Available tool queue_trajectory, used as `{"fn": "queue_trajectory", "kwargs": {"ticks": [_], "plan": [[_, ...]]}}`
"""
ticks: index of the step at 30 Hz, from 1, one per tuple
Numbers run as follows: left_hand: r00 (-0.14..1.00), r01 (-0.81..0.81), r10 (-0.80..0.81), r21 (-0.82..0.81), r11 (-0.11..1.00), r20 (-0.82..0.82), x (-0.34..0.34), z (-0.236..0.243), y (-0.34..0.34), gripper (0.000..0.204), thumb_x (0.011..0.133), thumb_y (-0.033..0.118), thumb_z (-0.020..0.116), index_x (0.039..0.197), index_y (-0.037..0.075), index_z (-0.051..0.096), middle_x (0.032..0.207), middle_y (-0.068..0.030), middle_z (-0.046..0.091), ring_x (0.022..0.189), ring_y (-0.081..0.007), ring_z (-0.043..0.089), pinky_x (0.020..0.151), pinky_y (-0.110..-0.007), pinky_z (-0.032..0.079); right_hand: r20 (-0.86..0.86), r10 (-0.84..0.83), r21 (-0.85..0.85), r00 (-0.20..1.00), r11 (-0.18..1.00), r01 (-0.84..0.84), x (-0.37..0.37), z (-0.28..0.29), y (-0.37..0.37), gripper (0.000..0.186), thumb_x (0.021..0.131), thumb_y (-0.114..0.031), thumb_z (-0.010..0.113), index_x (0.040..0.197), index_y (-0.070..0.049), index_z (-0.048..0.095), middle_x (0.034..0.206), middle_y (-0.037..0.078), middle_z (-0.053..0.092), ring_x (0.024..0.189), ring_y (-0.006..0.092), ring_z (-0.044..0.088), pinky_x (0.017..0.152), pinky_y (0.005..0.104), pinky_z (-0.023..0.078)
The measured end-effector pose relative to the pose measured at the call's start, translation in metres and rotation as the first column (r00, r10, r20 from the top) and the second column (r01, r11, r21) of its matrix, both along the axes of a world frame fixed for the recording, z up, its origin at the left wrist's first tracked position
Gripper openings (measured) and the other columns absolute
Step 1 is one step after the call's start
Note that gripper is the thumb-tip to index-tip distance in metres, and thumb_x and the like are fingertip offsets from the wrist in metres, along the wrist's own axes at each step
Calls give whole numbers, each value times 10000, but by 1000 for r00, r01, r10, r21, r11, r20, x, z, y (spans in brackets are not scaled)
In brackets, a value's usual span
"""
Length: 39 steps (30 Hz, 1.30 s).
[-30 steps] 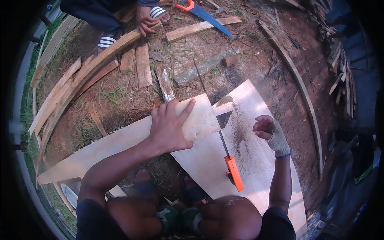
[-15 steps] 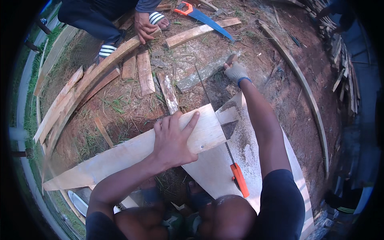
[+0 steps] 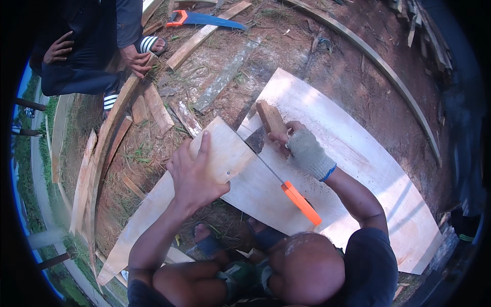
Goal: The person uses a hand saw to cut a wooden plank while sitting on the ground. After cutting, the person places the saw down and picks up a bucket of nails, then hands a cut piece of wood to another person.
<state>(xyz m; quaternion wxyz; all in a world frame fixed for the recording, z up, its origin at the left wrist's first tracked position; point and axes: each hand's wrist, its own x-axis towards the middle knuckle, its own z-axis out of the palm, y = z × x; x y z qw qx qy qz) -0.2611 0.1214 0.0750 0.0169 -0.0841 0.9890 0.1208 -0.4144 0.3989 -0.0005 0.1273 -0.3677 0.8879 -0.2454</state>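
My left hand [image 3: 192, 171] grips the squared end of a pale board [image 3: 220, 146], thumb stretched along its top face. The board slants down to the lower left. In my right hand [image 3: 307, 151], which wears a knitted fingerless-looking glove, is a small wooden block [image 3: 271, 118], pinched at its near end just above a pale plywood sheet [image 3: 358, 153]. A saw with an orange handle [image 3: 300, 202] lies on the sheet; its blade runs along the board's end, partly hidden. Between board and block sits a dark flat piece [image 3: 255, 139], kind unclear.
Another person's hand [image 3: 135, 61] rests on a long curved beam [image 3: 107, 125] at the left. A blue-bladed saw [image 3: 204, 19] and loose planks [image 3: 207, 36] lie on the ground beyond. A long timber [image 3: 378, 59] curves along the right, near stacked wood [image 3: 429, 38].
My right hand has drawn the block back toward me and the board's end. Most sawdust is gone from the sheet. The view has shifted, showing more of the sheet.
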Motion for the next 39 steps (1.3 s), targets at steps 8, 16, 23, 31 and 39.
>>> {"fn": "queue_trajectory", "kwargs": {"ticks": [8,16,23,31,39], "plan": [[999,38,-39,-50,998,-14,-11,4,11,1276,532,365,880,1651,63,346,1454,-332,407,1381,-498,409,1159,-590,299,31,179,-135,983,976,-173,26,-34,-4,372,968,-151,670,1337,-116,681,1304,158,625,1093,325,650,936,435,553],[997,26,-25,-10,1000,74,-49,12,35,1277,555,413,878,1665,101,329,1485,-335,363,1410,-500,373,1161,-587,296,827,-65,-310,558,775,551,42,-21,108,431,1124,-383,534,1359,-38,642,1123,83,708,992,166,677,900,329,562],[987,31,-34,22,999,156,-88,-38,66,1278,622,473,868,1696,152,256,1530,-297,315,1417,-461,327,1186,-573,236,888,78,-419,454,547,725,85,-11,157,747,1048,-696,477,1383,-42,609,1215,115,703,1107,190,677,897,321,549],[979,59,-60,12,998,192,-94,-51,64,1333,643,512,871,1709,153,155,1571,-289,269,1494,-465,250,1225,-613,153,658,-287,-384,696,668,638,133,-10,163,619,859,-301,882,1348,-35,611,1142,70,704,1064,193,672,963,360,526],[999,43,-43,-36,998,3,-96,-63,73,1282,674,490,897,1681,148,182,1586,-268,263,1508,-460,256,1238,-633,135,657,-234,-498,717,579,646,128,8,140,284,920,-209,844,1073,-55,662,901,23,660,836,115,626,748,319,510]]}}
